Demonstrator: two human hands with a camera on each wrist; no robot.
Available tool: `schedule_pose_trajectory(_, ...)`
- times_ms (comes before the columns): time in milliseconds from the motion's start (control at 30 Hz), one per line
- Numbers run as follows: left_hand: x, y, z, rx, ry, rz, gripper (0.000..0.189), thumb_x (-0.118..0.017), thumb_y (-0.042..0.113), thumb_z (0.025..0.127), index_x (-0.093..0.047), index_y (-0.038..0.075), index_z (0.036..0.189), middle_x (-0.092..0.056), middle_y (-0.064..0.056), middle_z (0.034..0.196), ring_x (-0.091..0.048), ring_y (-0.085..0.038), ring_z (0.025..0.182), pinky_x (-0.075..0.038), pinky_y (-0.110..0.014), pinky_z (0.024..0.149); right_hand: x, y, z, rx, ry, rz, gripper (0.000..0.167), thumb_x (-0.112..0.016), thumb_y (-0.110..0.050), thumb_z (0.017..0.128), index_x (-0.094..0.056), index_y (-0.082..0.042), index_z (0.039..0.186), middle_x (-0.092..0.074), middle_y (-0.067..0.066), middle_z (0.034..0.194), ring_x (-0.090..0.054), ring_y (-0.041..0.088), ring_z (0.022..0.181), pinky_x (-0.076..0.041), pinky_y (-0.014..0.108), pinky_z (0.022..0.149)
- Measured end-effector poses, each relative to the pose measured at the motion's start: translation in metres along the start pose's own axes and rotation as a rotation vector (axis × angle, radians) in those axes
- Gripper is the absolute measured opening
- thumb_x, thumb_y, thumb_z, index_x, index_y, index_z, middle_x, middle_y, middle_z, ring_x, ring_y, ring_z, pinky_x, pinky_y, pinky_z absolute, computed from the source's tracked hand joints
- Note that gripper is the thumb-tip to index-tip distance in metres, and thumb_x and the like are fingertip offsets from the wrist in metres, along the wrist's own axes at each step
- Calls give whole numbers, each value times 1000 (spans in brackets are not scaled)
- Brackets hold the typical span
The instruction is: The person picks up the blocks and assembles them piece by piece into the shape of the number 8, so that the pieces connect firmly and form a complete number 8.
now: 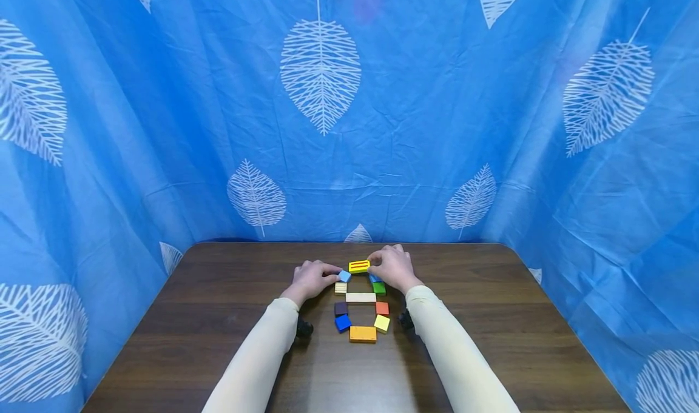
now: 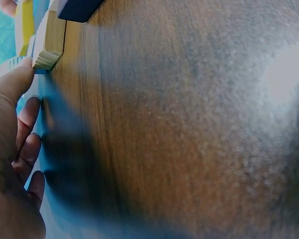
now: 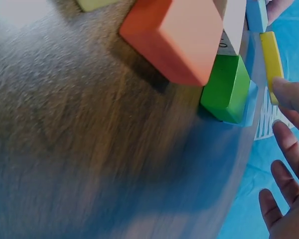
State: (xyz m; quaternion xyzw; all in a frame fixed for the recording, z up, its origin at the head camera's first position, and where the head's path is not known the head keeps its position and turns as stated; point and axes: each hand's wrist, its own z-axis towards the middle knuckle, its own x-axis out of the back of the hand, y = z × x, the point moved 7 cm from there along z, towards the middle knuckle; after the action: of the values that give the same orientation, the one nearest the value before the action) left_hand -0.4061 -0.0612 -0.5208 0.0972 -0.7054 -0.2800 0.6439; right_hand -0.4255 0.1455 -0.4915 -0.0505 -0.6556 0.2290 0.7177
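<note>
My right hand [image 1: 394,267] pinches one end of a yellow block [image 1: 359,267] with red lines at the top of a figure-eight arrangement of blocks. In the right wrist view its thumb lies on the yellow block [image 3: 272,62], other fingers spread. On the other side, my left hand [image 1: 312,278] holds a light blue block [image 1: 344,276] between thumb and index finger. Just below that is a natural wood block [image 1: 341,288]. Near the right hand are a blue block [image 1: 374,278], partly hidden by the fingers, and a green block [image 1: 379,288].
A pale long block [image 1: 361,299] crosses the middle. Below it stand a dark block [image 1: 341,308], a blue block [image 1: 343,323], an orange long block [image 1: 363,334], a pale yellow block [image 1: 381,323] and a red-orange block [image 1: 382,308]. Behind the wooden table [image 1: 218,316] hangs a blue leaf-patterned curtain [image 1: 393,158].
</note>
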Motion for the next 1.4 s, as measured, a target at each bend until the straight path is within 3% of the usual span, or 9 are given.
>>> schedule_pose_trajectory(333, -1, 0, 1, 17, -5, 4, 32, -68, 37, 100, -73, 28, 130, -67, -4, 127, -49, -31, 116, -32, -57, 104, -8, 2, 6, -49, -53, 0, 25, -79, -31, 91, -80, -21, 114, -69, 0, 105, -48, 27, 103, -37, 51, 89)
schedule_pose_trajectory(1400, 0, 1, -1, -3, 9, 9, 31, -67, 35, 100, -73, 25, 129, -68, -2, 122, -50, -29, 113, -32, -56, 103, -19, 12, 2, -187, -65, 178, 25, -65, -28, 101, -77, -14, 118, -70, 8, 125, -50, 35, 115, -36, 57, 98)
